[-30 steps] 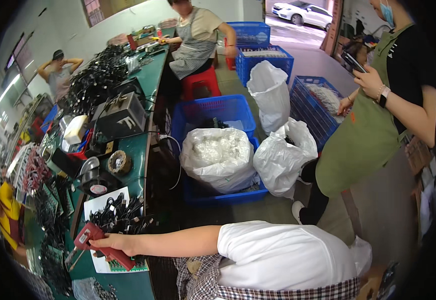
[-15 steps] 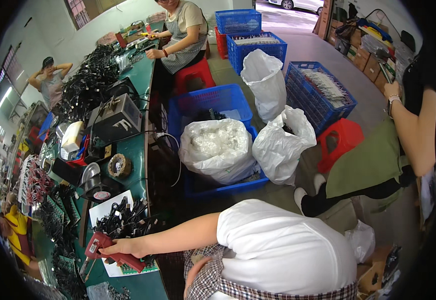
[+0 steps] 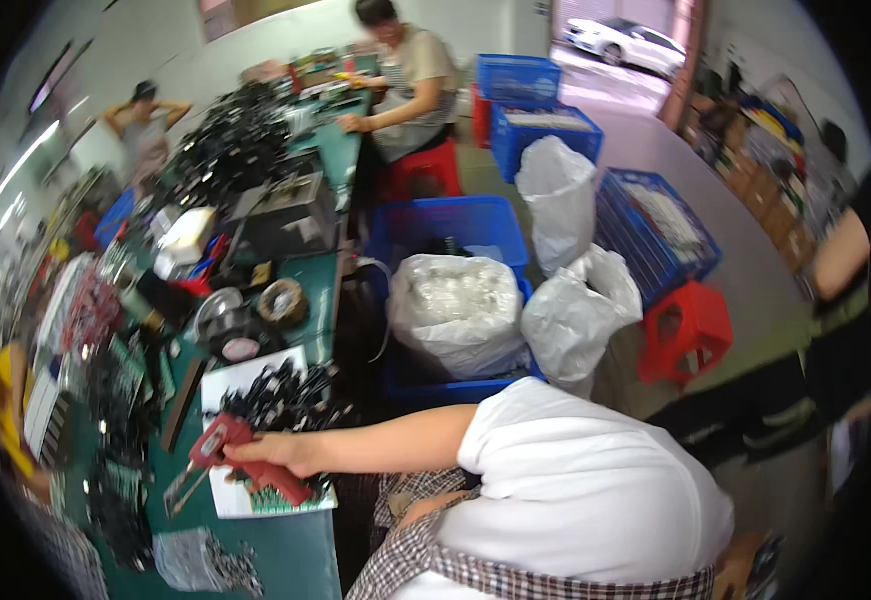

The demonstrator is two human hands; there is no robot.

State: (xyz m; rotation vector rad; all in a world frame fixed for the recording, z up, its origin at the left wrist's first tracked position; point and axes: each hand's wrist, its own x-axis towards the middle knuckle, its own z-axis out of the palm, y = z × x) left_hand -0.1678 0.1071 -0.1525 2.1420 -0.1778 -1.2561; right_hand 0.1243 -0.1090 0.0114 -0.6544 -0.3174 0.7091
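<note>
My right arm, in a white short sleeve, reaches left over the green bench. My right hand (image 3: 291, 453) is closed round a red soldering gun (image 3: 221, 440), whose thin metal tip points down and left. Under the gun lie green circuit boards (image 3: 281, 495) on a white sheet (image 3: 231, 500). A tangle of black cables (image 3: 281, 398) sits on the same sheet, just beyond my hand. My left hand does not show. A plaid apron (image 3: 396, 560) covers the front of my body.
A tape roll (image 3: 283, 300) and grey box device (image 3: 291, 215) stand farther along the bench. A clear bag (image 3: 184, 560) of small parts lies nearer. White sacks (image 3: 456, 335), blue crates (image 3: 656, 225) and a red stool (image 3: 691, 325) occupy the floor. Co-workers are around.
My view has swung, so the bench and floor items appear farther right. My right hand keeps its grip on the soldering gun. The co-worker at the right shows less now.
</note>
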